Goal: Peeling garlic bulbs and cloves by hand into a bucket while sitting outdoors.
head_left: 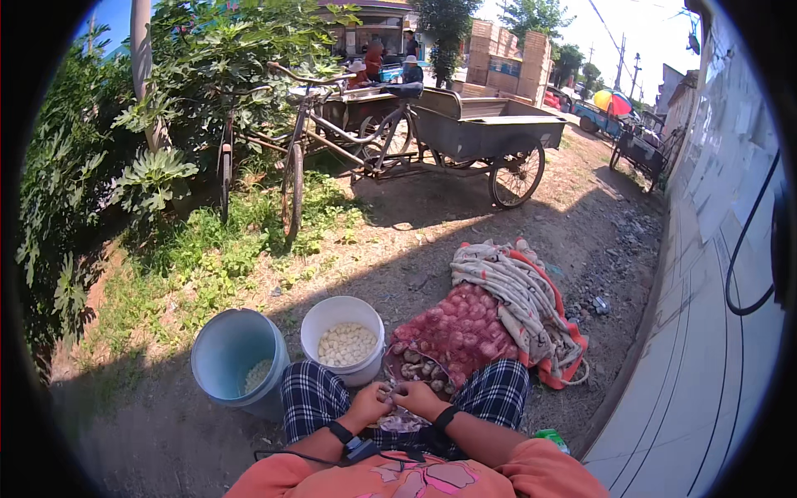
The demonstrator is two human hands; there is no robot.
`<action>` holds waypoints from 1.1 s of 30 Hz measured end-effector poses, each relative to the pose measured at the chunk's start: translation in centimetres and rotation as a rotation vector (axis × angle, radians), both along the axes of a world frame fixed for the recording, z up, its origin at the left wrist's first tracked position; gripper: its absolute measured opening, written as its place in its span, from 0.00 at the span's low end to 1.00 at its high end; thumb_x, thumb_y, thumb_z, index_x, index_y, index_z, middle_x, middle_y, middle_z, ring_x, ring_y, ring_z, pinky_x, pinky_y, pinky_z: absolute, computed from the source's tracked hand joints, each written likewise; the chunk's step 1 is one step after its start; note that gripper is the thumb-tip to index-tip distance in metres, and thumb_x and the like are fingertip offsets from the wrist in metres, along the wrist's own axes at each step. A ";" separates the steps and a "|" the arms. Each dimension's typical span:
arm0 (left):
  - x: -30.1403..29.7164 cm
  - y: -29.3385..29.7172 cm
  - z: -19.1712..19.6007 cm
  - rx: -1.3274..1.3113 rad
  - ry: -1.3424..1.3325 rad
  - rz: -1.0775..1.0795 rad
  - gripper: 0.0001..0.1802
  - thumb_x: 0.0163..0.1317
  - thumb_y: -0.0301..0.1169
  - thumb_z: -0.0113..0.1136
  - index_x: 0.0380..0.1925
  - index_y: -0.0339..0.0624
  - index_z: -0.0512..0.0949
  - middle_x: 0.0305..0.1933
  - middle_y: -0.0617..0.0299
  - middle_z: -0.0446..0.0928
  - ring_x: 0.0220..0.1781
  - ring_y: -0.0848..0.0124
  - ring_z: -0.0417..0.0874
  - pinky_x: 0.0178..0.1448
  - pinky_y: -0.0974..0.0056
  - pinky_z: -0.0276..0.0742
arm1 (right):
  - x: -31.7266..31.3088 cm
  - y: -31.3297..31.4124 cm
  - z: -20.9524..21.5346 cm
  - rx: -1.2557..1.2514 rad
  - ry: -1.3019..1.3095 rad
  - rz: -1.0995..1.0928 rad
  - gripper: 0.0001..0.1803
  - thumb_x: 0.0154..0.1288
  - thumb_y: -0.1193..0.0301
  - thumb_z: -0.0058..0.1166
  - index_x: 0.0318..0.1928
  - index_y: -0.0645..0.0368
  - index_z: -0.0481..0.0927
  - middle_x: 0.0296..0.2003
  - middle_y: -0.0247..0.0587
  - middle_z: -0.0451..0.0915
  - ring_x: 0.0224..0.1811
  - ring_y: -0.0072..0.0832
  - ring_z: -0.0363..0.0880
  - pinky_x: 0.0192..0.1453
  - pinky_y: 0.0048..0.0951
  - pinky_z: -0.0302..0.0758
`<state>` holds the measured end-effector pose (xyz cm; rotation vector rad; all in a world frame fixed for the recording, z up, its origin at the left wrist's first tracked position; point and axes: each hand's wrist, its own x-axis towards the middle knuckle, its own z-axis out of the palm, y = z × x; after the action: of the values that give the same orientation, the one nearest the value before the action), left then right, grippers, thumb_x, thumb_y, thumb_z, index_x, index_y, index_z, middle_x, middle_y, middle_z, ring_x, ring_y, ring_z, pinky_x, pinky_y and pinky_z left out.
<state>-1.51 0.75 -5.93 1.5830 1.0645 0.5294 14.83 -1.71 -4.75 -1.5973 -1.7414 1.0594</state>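
My left hand (371, 404) and my right hand (418, 400) meet above my lap, fingers closed and fingertips together. Between them is a small pale piece of garlic (388, 393), mostly hidden by the fingers. Below the hands lie papery purplish-white skins (403, 422). Just beyond my knees stands a white bucket (309, 325) with peeled garlic cloves (347, 344) in it. To its right, a red mesh bag (465, 328) of garlic bulbs lies on its side; several bulbs (422, 370) show at its near end.
A larger pale-blue bucket (222, 353), with a little pale content, stands at the left. A folded striped cloth (519, 286) covers part of the bag. Ahead is a parked cargo tricycle (490, 137); a white wall (706, 357) runs along the right. A green object (552, 440) lies near my right elbow.
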 end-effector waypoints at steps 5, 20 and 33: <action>0.3 -0.2 1.9 0.034 0.025 0.039 0.16 0.44 0.25 0.60 0.35 0.36 0.70 0.22 0.58 0.77 0.24 0.75 0.77 0.28 0.70 0.72 | 0.3 -0.2 0.7 0.015 0.055 -0.005 0.15 0.46 0.63 0.52 0.27 0.63 0.78 0.24 0.51 0.77 0.28 0.40 0.77 0.34 0.35 0.71; 0.3 0.1 0.8 -0.102 -0.337 0.087 0.13 0.47 0.24 0.61 0.34 0.35 0.72 0.32 0.62 0.75 0.35 0.78 0.75 0.40 0.72 0.73 | 1.6 0.5 -1.1 -0.466 0.563 -0.220 0.11 0.55 0.63 0.45 0.32 0.56 0.75 0.27 0.35 0.76 0.24 0.25 0.72 0.28 0.28 0.70; 0.2 0.2 1.4 0.035 -0.120 0.170 0.11 0.45 0.24 0.63 0.29 0.35 0.73 0.29 0.61 0.76 0.32 0.77 0.76 0.36 0.73 0.73 | 0.9 0.1 -0.3 -0.675 1.118 -0.269 0.03 0.56 0.71 0.48 0.31 0.55 0.71 0.25 0.32 0.72 0.23 0.20 0.66 0.25 0.19 0.63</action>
<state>-1.33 0.94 -4.49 1.4794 1.1085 0.7524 15.73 -1.59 -5.02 -1.0766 -0.4276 1.9755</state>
